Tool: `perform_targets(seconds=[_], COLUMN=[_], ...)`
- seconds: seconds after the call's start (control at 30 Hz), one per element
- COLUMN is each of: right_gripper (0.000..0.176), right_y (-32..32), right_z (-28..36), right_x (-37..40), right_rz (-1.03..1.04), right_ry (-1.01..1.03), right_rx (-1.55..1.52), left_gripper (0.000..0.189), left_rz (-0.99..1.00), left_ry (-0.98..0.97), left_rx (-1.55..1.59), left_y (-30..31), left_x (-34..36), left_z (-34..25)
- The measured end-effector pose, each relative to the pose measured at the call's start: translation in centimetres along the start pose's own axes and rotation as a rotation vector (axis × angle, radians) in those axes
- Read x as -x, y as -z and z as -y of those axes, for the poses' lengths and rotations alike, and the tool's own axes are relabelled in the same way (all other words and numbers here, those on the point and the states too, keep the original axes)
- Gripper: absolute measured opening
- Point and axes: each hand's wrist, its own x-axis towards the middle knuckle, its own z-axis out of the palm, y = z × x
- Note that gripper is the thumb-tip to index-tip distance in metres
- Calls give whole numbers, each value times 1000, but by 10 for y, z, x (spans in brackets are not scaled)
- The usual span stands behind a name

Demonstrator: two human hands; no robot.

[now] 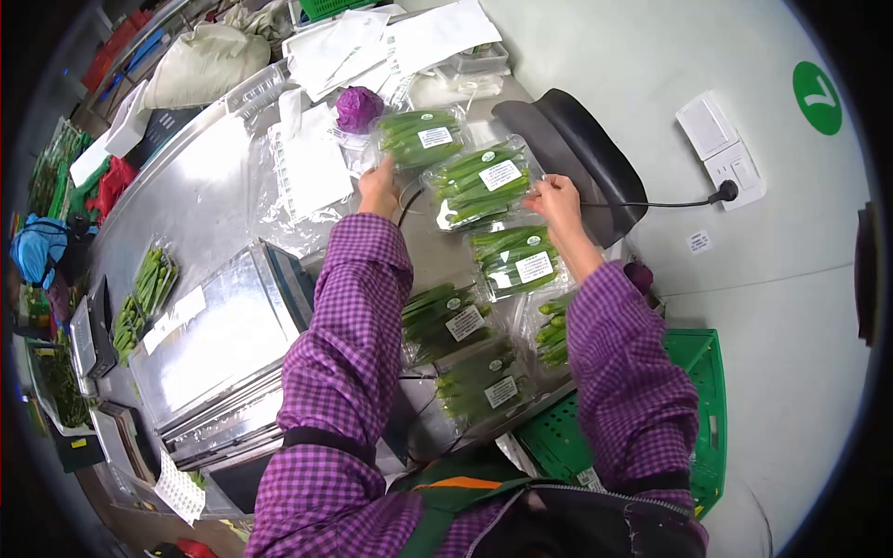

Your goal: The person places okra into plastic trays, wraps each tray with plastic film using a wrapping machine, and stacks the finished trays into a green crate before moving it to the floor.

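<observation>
Over the metal counter (214, 172), the head view shows our right hand (558, 200) with its fingers pinching the right edge of a clear-wrapped pack of long green vegetables (479, 186), its white label (499, 175) facing up. That pack sits between a farther pack (409, 139) and a nearer pack (502, 244). Our left hand (377, 191) reaches the near left corner of the farther pack, close to a red cabbage (359, 109); we cannot tell whether its fingers close there. We judge each pack light, its wrapping slick, its contents firm yet easily bruised, so we would take hold by opposite edges, without squeezing the middle.
</observation>
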Motion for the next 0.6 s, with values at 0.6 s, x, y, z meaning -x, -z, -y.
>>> perform_targets(seconds=[0.6], right_gripper=[45], right_y=[-65], right_z=[-62], right_x=[108], right_rz=[709], right_ry=[172], right_rx=[597], left_gripper=[28], left_rz=[-423], left_ry=[-358], left_rx=[218], left_y=[112], left_x=[26], left_z=[-59])
